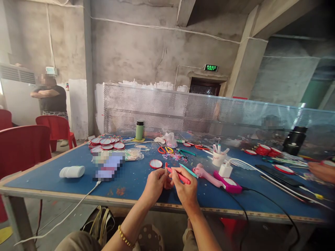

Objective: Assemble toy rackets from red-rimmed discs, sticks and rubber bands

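Observation:
My right hand [186, 190] grips a red pen-like tool [184, 178], slanting toward my other hand. My left hand [155, 184] pinches a short pale stick with a red end [165, 168], upright, close to the tool's tip. Whether the tip touches the stick I cannot tell. Just beyond my left fingers lies a round white piece with a red rim [156, 164]. A teal pen-shaped thing [188, 170] shows behind my right hand; whether it is held or lying on the table is unclear. A pink glue-gun-like tool [209, 176] lies to the right.
On the blue table [86, 190] are a white bottle [72, 172], a phone [109, 168], red-rimmed discs [106, 143], pliers [169, 150], a cup [218, 158], and a magenta box [230, 184] with cables. A co-worker's hand [321, 171] is far right; another person [53, 96] stands left.

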The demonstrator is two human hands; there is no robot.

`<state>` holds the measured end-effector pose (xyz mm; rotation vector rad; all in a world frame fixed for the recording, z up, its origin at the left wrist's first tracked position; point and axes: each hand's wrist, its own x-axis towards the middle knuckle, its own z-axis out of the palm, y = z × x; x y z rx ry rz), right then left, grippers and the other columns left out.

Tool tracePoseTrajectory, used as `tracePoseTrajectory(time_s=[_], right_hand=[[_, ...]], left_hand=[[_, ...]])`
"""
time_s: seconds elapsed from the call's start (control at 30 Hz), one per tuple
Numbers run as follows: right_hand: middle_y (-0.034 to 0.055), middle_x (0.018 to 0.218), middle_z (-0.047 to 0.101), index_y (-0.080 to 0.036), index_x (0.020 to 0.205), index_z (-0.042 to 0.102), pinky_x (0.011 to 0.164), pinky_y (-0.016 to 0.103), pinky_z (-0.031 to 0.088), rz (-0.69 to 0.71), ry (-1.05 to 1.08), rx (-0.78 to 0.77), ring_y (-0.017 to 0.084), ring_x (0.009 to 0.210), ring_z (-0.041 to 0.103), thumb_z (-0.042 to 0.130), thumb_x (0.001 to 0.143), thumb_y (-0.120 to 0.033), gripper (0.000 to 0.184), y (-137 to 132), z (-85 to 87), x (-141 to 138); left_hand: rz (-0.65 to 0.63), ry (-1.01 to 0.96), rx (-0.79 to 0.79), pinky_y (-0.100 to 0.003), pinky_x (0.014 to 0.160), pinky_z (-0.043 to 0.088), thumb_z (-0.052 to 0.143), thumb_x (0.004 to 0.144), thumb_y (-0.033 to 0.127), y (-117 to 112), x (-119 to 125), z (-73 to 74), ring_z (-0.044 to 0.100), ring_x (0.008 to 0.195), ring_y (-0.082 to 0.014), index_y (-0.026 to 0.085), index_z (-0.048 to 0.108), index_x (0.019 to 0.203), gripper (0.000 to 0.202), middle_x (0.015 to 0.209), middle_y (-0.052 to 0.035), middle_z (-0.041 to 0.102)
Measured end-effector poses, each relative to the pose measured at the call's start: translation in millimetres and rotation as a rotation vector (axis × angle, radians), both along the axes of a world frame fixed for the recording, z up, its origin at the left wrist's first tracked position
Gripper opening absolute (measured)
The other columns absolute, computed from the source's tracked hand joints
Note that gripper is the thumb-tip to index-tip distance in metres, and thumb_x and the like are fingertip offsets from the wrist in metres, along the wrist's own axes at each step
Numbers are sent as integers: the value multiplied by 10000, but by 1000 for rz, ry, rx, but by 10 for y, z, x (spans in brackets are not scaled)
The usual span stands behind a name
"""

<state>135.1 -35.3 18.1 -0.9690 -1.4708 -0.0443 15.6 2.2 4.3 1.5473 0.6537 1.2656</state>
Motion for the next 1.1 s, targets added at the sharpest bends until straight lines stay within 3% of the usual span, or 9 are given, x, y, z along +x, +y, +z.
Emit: tracePoseTrajectory(time_s=[0.7,1.1], right_hand=[[23,728,754,-212,838,696,524,261,545,4,-20,4,152,517,666,567,925,-299,178,0,-13,6],[34,749,756,-210,812,676,492,248,518,-43,8,16,149,517,656,550,919,-280,179,42,-62,24]], left_hand=[[-4,-15,2,-225,514,420,585,820,481,0,4,-8,507,476,-120,210,491,578,376,493,33,532],[-46,-48,-51,-258,549,502,590,814,532,43,26,-58,585,504,-152,207,530,636,374,505,28,560]])
